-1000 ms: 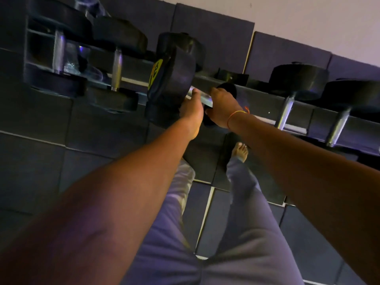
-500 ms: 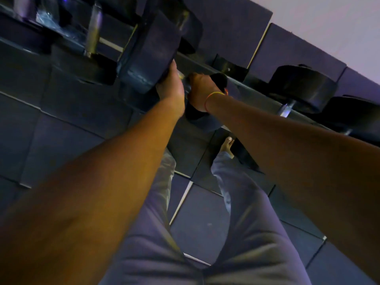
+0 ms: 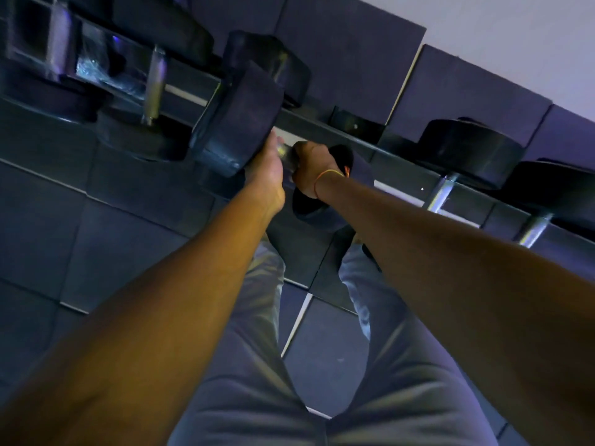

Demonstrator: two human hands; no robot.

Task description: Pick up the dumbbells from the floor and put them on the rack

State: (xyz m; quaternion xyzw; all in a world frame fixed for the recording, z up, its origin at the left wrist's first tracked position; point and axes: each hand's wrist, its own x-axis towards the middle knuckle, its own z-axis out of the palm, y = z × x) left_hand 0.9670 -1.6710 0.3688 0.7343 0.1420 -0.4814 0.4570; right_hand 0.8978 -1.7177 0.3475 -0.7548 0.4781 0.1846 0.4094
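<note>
I hold a large black dumbbell (image 3: pixel 240 119) with both hands on its metal handle, in front of the dark rack (image 3: pixel 325 128). My left hand (image 3: pixel 269 169) grips the handle right next to the big left head. My right hand (image 3: pixel 310 167), with an orange thread at the wrist, grips the handle beside it; the dumbbell's right head (image 3: pixel 322 204) shows partly below that hand. The handle is mostly hidden by my fingers. The dumbbell hangs at the rack's front rail, over a gap between racked dumbbells.
Racked dumbbells with chrome handles sit to the left (image 3: pixel 153 85) and to the right (image 3: pixel 467 149). Dark padded panels (image 3: pixel 351 53) line the wall behind. Below are dark floor tiles (image 3: pixel 64 236) and my legs in grey trousers (image 3: pixel 244 365).
The view has shifted and tilted; the dumbbell in both hands now sits a little lower and more to the right in the picture, still at the rack's front rail.
</note>
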